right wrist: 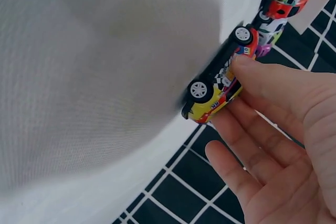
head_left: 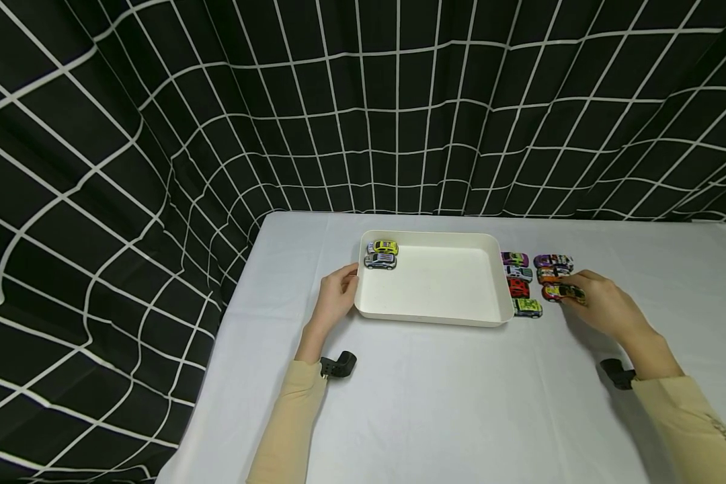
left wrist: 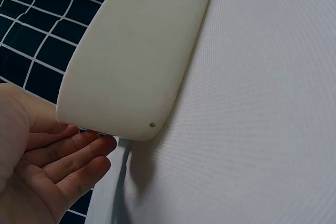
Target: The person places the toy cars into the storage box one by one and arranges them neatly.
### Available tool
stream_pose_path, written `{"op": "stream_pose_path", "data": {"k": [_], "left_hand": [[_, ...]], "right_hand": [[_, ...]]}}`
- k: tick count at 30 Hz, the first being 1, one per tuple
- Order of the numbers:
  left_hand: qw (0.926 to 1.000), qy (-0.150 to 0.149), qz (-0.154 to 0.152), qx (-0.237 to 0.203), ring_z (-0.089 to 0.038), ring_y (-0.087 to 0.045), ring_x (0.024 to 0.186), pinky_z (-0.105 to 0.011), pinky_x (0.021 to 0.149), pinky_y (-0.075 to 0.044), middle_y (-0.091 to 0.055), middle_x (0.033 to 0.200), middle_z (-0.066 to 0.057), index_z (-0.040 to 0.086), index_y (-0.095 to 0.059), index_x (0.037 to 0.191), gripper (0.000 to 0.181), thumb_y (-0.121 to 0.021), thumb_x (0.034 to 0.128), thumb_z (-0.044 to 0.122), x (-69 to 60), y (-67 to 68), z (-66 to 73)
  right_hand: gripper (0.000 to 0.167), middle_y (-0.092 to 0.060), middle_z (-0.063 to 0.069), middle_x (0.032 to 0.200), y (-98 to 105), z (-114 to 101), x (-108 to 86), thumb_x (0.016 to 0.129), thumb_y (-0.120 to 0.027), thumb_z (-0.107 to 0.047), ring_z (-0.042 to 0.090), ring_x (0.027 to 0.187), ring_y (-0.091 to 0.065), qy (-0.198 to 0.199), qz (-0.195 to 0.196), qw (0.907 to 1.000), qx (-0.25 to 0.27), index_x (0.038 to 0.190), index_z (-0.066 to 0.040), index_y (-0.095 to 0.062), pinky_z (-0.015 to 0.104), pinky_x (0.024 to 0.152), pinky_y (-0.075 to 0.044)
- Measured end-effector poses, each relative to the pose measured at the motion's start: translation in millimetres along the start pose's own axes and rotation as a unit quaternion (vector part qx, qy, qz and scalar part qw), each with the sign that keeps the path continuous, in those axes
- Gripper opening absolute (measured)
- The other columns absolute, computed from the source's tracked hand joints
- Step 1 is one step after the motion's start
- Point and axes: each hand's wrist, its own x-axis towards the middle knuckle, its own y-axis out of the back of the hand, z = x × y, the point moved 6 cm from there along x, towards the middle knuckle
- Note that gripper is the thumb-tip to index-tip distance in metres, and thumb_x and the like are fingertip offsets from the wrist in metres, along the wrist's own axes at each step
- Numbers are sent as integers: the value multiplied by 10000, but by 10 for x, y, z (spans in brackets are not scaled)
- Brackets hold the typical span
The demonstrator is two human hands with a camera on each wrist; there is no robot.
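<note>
A shallow white tray (head_left: 429, 282) lies on the table. Inside its far left corner, a yellow toy car (head_left: 384, 247) and a grey toy car (head_left: 380, 261) sit side by side. My left hand (head_left: 337, 296) is at the tray's left wall, its relaxed fingers (left wrist: 79, 163) close against the tray end. To the right of the tray, my right hand (head_left: 605, 306) pinches a red and yellow toy car (right wrist: 223, 85) between thumb and fingers. That car is low at the table, nearest me in its column, below an orange toy car (head_left: 550, 274) and a purple one (head_left: 553, 261).
Against the tray's right wall stands another column: a purple-green car (head_left: 514, 259), a white one (head_left: 518, 273), a red one (head_left: 518, 288) and a green one (head_left: 528, 308). White cloth covers the table (head_left: 448, 403). A black gridded curtain (head_left: 399, 121) hangs behind and at the left.
</note>
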Motion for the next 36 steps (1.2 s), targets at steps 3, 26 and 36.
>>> {"op": "stream_pose_path", "data": {"k": [3,26,36], "left_hand": [[10000,37,-8,23,-256,-621,982,-266,808,-534,-600,1145,-223,-92,-519,1247,329,-485,939,17,-3,-1,1],[10000,2,18,34,-255,-621,980,-266,806,-535,-599,1141,-234,-98,-519,1242,328,-486,933,5,-3,-4,-5],[10000,48,8,59,-242,-621,983,-265,811,-532,-602,1145,-216,-86,-518,1251,331,-490,935,11,-3,-4,-9]], "right_hand": [[384,-556,311,1014,-3,7,-4,749,-708,-16,484,901,-549,4,-13,10000,-7,1086,120,-582,589,705,-463],[334,-588,275,921,8,-1,-21,710,-733,23,433,822,-574,317,179,9993,-100,1013,110,-624,555,660,-482],[302,-596,242,879,70,-87,31,682,-741,39,410,812,-574,532,313,9980,-126,957,106,-635,538,647,-479]]}}
